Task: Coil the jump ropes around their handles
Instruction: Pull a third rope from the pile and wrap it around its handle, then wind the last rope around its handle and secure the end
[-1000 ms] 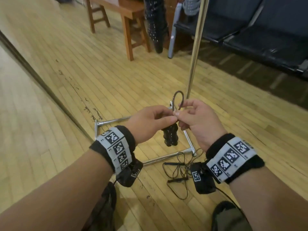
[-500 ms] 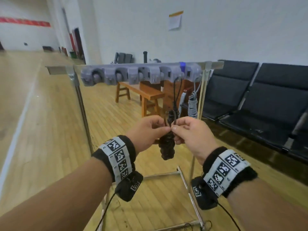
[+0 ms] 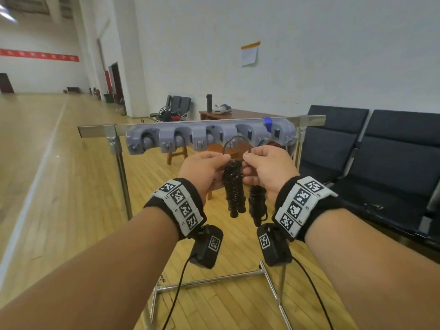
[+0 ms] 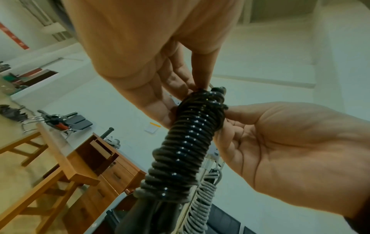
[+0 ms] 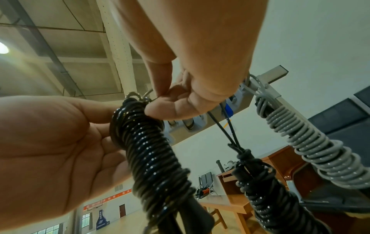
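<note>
1. Standing behind everything is the hanger rack [image 3: 209, 136], the landmark used below; its grey holders mostly look unfilled.
2. Just under the rack's right end hang a grey coiled rope [image 5: 312, 147] and a second black coiled rope [image 5: 266, 194]; both seem finished.
3. Just in front of the rack's middle is the black jump rope [image 3: 234, 189], wound tightly down its handles, with a small free loop [image 3: 234, 141] rising toward a holder. Coiling this one looks done; hanging it likely remains.
4. The left hand [image 3: 202, 172] pinches the bundle's top; the right hand [image 3: 267, 166] pinches the loop.
5. Writing: a red wall banner far left of the rack carries characters too small to read; the wristbands show only square codes.
</note>
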Motion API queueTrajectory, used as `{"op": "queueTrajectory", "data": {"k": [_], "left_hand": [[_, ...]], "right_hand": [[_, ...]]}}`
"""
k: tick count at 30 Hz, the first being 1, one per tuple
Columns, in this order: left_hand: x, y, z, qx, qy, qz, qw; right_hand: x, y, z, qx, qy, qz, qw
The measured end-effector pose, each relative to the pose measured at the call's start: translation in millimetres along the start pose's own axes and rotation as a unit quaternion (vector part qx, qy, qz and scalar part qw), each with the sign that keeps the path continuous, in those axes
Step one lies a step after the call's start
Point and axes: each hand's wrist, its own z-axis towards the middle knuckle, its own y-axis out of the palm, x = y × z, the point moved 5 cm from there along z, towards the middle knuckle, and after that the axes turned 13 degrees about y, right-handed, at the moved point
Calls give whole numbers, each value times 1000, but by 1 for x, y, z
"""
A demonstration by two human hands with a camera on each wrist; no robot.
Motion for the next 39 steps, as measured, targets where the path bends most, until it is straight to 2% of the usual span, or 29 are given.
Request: {"op": "queueTrajectory", "data": {"k": [5,9,14,18,21,24,26,29,31,32,36,39], "left_hand": [[-7,2,18,36,-40,-56,997],[-18,2,27,44,-62,-58,995],[-47,-3,24,31,-57,-12,998],[-49,-5,19,9,-49,26,998],[-48,-11,11,47,-35,95,994],[-52,-21,-10,84,-36,157,983],[-69,-20,-32,61,-62,152,985],[-107,-5,-69,-31,-93,183,978],[-144,15,-95,-135,-101,240,956],[-163,25,-106,-197,-96,280,935],[-259,64,-151,-447,-92,401,794],[-338,83,-178,-561,-82,428,704]], "right_hand": [[-4,7,28,18,-1,-27,999],[4,9,45,20,10,-43,999],[25,16,52,9,12,-103,995],[27,19,48,0,-5,-147,989],[33,9,35,-24,13,-134,991],[49,-7,16,-43,25,-170,984],[70,-20,2,-54,40,-197,978],[112,-38,-15,-73,36,-313,946],[154,-50,-23,-99,40,-407,907],[175,-56,-24,-112,42,-444,888],[282,-78,-19,-168,81,-522,832],[365,-91,-10,-210,89,-573,787]]}}
